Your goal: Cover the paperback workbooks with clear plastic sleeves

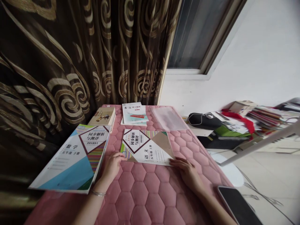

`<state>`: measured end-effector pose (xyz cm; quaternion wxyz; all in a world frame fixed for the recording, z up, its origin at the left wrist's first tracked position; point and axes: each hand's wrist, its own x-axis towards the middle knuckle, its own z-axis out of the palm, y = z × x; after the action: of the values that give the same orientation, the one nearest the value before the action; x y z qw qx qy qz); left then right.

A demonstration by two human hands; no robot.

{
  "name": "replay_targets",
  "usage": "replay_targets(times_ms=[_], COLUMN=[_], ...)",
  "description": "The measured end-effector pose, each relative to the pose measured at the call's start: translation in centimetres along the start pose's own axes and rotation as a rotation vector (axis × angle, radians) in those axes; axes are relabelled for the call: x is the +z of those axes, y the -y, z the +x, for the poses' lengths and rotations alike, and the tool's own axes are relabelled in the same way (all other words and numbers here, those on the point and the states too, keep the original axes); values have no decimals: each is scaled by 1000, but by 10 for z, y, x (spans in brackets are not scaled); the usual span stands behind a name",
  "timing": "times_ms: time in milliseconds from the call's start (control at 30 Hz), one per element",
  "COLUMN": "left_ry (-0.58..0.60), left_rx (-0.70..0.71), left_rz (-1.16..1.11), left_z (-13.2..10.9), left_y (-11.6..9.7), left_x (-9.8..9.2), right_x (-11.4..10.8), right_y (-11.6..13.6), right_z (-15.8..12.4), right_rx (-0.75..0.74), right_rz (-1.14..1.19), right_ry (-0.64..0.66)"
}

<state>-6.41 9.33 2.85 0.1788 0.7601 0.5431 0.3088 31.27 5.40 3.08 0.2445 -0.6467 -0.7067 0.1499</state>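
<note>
Chinese-language workbook [147, 147] lies flat on the pink quilted cover [154, 206] of the bench, front side up and turned slightly off square, near the middle of the cover. Its printed title reads 语文, fifth grade, first volume.

Left grip [112, 166]: palm down, fingers extended, tips on the workbook's lower left corner. Wide; not closed on anything. Thin metal bracelet [98, 193] on the left wrist.

Right grip [187, 173]: palm down, fingers extended, tips on the workbook's lower right edge. Also wide, with no visible pinch. Thumbs are not clearly seen under the workbook on either side.

Maths workbook [70, 159] lies just beside the left hand, angled, with its lower left corner past the edge of the pink cover. Small brown book [102, 117] sits at its upper end, apparently touching it. Calligraphy practice booklet [134, 113] lies beyond the language workbook, with a clear plastic sleeve [168, 118] to its right. Black phone [237, 204] lies screen up near the right forearm, at the cover's lower right edge.

Farther right and lower down: black bag [203, 120] with a cable on it, red scarf [239, 120], and a stack of books [264, 117]. Brown curtain [47, 62] with gold swirls hangs along the left; window [199, 34] and white wall [246, 59] stand behind.
</note>
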Motion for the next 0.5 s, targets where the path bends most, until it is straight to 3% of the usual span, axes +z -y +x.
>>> replay_targets(times_ms=[133, 233, 400, 500], left_ry=[15, 6, 68, 105], left_rx=[15, 64, 171, 204], left_rz=[53, 144, 231, 256], left_z=[-1, 0, 11, 19], left_y=[-4, -20, -65, -79], left_x=[-3, 3, 32, 47], right_x=[-2, 5, 35, 57], right_y=[-3, 6, 56, 86], right_z=[-2, -4, 1, 12], right_rx=[-6, -35, -186, -235], right_rz=[-65, -142, -220, -239], right_ry=[12, -11, -103, -134])
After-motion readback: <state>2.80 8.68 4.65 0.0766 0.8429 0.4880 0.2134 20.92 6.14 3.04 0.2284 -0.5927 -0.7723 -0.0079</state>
